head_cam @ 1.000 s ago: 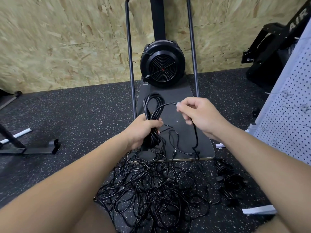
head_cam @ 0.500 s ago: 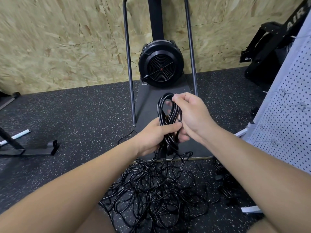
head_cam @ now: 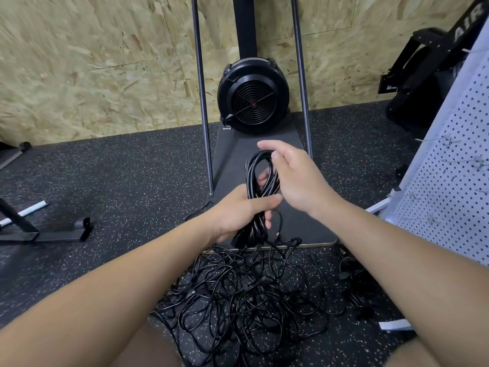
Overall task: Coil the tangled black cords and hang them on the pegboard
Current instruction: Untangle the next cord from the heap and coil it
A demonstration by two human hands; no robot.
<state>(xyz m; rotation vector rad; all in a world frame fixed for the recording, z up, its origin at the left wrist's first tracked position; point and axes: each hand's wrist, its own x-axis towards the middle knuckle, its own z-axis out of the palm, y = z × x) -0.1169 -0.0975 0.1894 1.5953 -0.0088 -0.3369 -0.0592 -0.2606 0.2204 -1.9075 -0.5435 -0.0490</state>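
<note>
Head view. Left hand (head_cam: 239, 213) gripping coiled black cord (head_cam: 260, 186) at mid-bundle, fingers wrapped round. Right hand (head_cam: 293, 176) curled over the coil's top loop, pinching it. Coil held upright above the near edge of machine base plate (head_cam: 312, 226). Tangled cords (head_cam: 238, 295) heaped on floor (head_cam: 119, 186) just near of plate. Pegboard (head_cam: 449, 186) at right edge. Bare floor to the left, up to stand foot (head_cam: 63, 234).
</note>
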